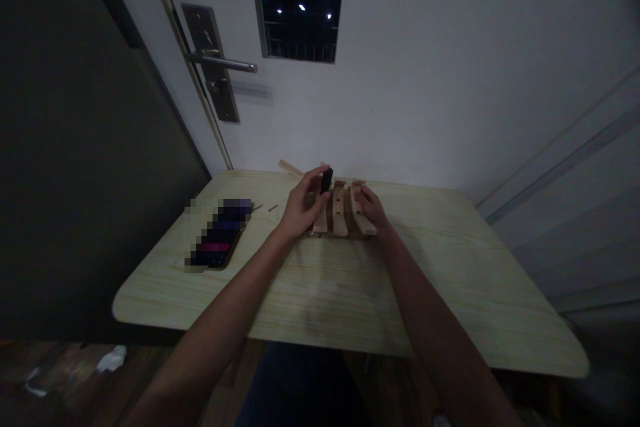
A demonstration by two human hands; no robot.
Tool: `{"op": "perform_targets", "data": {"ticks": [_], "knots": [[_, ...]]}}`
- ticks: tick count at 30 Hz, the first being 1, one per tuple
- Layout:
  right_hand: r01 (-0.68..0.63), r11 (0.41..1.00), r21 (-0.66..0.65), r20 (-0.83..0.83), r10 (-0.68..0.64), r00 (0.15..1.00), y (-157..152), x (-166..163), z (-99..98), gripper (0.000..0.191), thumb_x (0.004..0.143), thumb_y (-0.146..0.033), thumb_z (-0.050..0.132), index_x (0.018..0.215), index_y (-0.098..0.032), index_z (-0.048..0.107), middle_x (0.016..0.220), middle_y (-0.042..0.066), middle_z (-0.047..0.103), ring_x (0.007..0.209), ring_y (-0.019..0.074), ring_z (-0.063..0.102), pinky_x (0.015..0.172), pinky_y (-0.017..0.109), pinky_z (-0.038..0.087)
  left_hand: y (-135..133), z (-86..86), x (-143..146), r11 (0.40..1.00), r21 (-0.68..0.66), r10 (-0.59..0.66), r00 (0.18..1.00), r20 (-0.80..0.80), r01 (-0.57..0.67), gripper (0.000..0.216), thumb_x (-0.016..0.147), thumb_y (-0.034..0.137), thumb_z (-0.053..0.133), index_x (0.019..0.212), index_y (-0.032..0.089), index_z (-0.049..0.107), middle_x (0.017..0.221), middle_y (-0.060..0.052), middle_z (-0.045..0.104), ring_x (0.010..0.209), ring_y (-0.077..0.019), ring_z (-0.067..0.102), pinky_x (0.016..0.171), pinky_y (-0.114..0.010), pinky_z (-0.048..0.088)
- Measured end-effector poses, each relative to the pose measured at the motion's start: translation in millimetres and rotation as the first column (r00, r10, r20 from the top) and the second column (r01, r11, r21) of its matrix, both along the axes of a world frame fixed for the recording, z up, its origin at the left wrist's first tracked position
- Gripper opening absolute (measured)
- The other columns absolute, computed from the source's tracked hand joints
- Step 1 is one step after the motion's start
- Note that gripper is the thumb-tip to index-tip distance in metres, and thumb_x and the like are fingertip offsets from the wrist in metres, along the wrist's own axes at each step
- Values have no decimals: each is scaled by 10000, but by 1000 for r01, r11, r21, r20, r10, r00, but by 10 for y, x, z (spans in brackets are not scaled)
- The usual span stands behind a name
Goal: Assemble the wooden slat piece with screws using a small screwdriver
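On the pale wooden table (350,293) lies a small assembly of wooden slats (340,213) near the far edge. My left hand (303,203) is closed round a dark handled tool (326,181) held upright over the left slats. My right hand (371,208) is curled on the rightmost wooden slat (361,217), pressing it down. A thin wooden stick (290,168) pokes out behind the assembly.
A phone (220,243) lies on the table to the left, with two small dark screws or nails (273,207) beside it. A white door with a metal lever handle (225,65) stands behind the table. Crumpled paper (113,358) lies on the floor at left.
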State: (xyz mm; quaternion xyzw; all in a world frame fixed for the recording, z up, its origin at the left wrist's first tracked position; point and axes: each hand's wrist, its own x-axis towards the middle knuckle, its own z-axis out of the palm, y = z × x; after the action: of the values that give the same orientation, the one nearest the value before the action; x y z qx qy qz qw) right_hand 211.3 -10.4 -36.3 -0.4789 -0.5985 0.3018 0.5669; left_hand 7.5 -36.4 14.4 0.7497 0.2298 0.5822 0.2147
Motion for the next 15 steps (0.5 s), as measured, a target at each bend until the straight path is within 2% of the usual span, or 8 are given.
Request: {"op": "perform_targets", "data": {"ticks": [3,7,11,15], "knots": [[6,1000,-7,3,-6,1000,7,-4,2,396,794,-613,523,791,-223,590,829,54,638,805,211,563,762,363,475,48,-26,3,997,36,72,997,12,-72,522,832,397,701,1304,300,499,1230,-77,584,1015,-200,594,826,-356,523],[5,1000,-10,7,-5,1000,12,3,-7,385,798,-601,529,775,-222,589,813,47,632,790,205,560,756,363,473,87,-50,-1,992,30,119,993,27,-120,512,825,387,711,1288,300,509,1123,-52,583,915,-169,585,782,-335,523],[-4,1000,-8,5,4,1000,16,10,-18,374,808,-588,517,799,-221,589,825,43,631,778,197,556,756,361,468,63,-48,-3,998,15,68,997,38,-68,473,878,391,641,1315,306,482,1174,-70,589,972,-187,603,837,-363,521],[-5,1000,-8,8,5,1000,23,13,-17,378,799,-600,520,777,-226,572,807,34,617,753,189,539,748,353,457,38,-48,-13,999,-29,-30,998,52,32,505,919,402,570,1384,315,395,1119,-72,625,945,-190,635,849,-382,527]]}}
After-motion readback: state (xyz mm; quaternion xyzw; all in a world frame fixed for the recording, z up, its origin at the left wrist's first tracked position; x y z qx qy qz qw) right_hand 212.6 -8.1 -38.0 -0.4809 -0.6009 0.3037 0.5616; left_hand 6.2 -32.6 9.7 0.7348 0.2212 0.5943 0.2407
